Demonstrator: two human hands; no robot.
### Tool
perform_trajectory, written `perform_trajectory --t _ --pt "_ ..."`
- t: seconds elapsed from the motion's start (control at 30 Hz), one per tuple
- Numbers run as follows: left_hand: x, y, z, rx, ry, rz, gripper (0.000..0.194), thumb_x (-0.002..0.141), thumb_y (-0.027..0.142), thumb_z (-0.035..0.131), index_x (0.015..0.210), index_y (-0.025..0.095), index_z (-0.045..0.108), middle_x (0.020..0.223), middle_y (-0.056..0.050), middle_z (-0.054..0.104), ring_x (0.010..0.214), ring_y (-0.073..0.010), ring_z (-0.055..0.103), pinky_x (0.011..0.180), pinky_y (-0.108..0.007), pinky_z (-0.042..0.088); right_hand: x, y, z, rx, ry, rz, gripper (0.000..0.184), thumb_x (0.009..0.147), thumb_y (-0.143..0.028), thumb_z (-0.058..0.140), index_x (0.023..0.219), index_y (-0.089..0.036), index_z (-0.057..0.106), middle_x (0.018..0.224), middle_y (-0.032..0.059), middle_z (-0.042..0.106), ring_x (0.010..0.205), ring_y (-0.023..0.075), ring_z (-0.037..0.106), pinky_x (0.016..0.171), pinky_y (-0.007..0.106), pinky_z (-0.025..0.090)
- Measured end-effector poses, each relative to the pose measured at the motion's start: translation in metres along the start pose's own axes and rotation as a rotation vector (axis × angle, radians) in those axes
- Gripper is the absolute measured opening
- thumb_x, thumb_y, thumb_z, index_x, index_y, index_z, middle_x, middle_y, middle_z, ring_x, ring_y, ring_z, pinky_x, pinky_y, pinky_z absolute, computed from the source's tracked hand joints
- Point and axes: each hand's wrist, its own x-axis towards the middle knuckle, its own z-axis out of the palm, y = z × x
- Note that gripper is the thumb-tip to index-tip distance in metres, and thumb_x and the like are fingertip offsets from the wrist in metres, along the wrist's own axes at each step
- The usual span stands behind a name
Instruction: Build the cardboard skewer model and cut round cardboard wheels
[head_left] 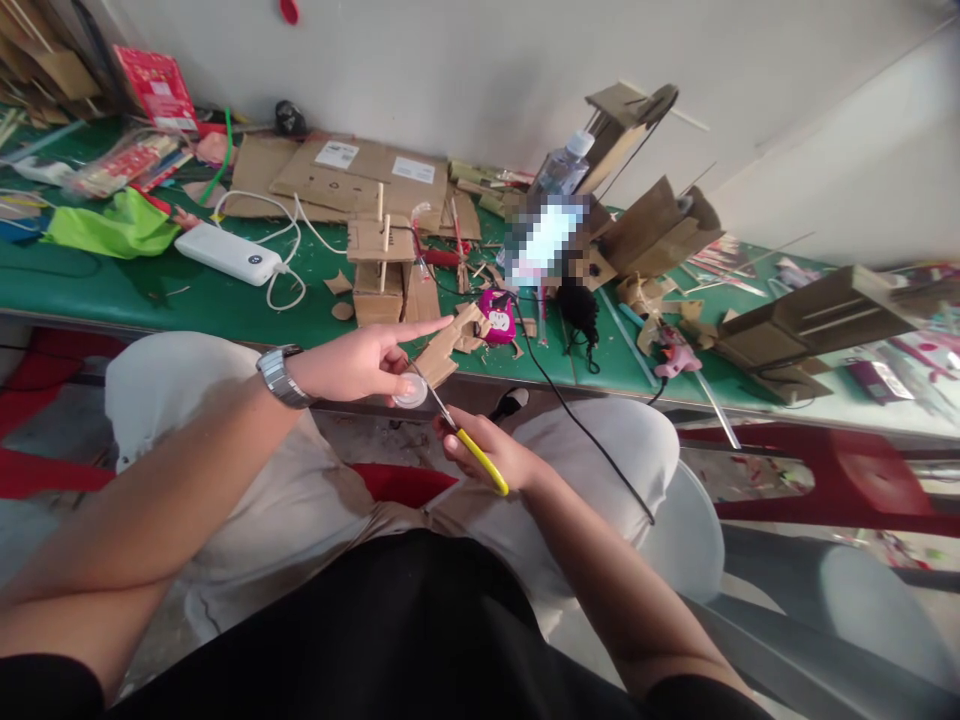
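Observation:
In the head view my left hand (364, 362), with a metal watch on the wrist, pinches a small round clear plastic disc (411, 391) between thumb and fingers. Its index finger points out towards a cut strip of cardboard (439, 355); whether the hand also grips that strip I cannot tell. My right hand (487, 450) is closed around the yellow handle of a pair of scissors (480, 460). The scissor blades reach up beside the disc, near its right edge. Both hands are over my lap, just in front of the table edge.
The green table (322, 300) carries a white power bank (229, 253), a small cardboard structure (379, 265), a purple case (498, 316), a bottle (562, 168), a lit phone (547, 240) and a pink glue gun (677, 358). A black cable (577, 430) hangs down across my right leg.

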Motion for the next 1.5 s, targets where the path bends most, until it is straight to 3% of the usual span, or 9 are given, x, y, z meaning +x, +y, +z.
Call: perform_trajectory --t 0.33,0.53,0.83,1.07,1.27,1.5 --pt "0.003 -0.003 0.011 -0.072 0.084 0.089 0.099 0.092 0.022 0.08 0.177 0.03 0.029 0.078 0.001 0.073 0.061 -0.0129 0.063 0.06 -0.024 0.052 -0.001 0.001 0.005 -0.055 0.173 0.011 0.057 0.106 -0.072 0.055 0.104 -0.017 0.067 0.07 -0.0006 0.059 0.063 0.0141 0.053 0.061 0.025 0.042" --pt "0.004 -0.001 0.019 -0.111 0.096 0.126 0.097 0.093 0.022 0.08 0.177 0.029 0.029 0.079 0.0 0.074 0.062 -0.0125 0.066 0.062 -0.023 0.054 0.0 0.0 0.013 -0.148 0.245 0.052 0.058 0.105 -0.075 0.053 0.099 -0.019 0.066 0.067 0.0004 0.059 0.061 0.0157 0.056 0.059 0.025 0.04" --pt "0.001 0.005 0.019 -0.135 0.068 0.099 0.095 0.097 0.025 0.075 0.178 0.028 0.024 0.08 0.0 0.074 0.065 -0.0128 0.066 0.064 -0.022 0.055 0.0 0.003 0.015 -0.255 0.285 0.056 0.053 0.108 -0.07 0.051 0.093 -0.02 0.061 0.066 -0.002 0.054 0.056 0.0129 0.047 0.061 0.027 0.035" --pt "0.001 0.002 0.017 -0.091 0.037 0.059 0.094 0.097 0.027 0.074 0.177 0.031 0.026 0.079 0.0 0.073 0.063 -0.0133 0.066 0.062 -0.022 0.056 0.001 0.001 0.011 -0.205 0.227 -0.056 0.048 0.103 -0.066 0.065 0.093 -0.02 0.057 0.073 -0.0017 0.058 0.063 0.0131 0.049 0.065 0.026 0.038" --pt "0.002 0.0 0.015 -0.099 -0.036 -0.042 0.097 0.094 0.026 0.078 0.177 0.033 0.027 0.076 0.001 0.074 0.062 -0.0148 0.07 0.06 -0.021 0.057 0.001 -0.001 0.01 -0.196 0.159 -0.019 0.049 0.104 -0.066 0.061 0.089 -0.02 0.055 0.07 -0.0023 0.056 0.062 0.0126 0.046 0.064 0.026 0.036" --pt "0.002 0.002 0.014 -0.143 -0.073 -0.054 0.096 0.095 0.028 0.078 0.176 0.036 0.028 0.079 0.0 0.076 0.061 -0.0147 0.071 0.061 -0.023 0.059 0.0 0.0 0.009 -0.261 0.183 0.039 0.051 0.107 -0.066 0.056 0.088 -0.019 0.058 0.066 -0.0032 0.053 0.058 0.0117 0.043 0.062 0.027 0.034"
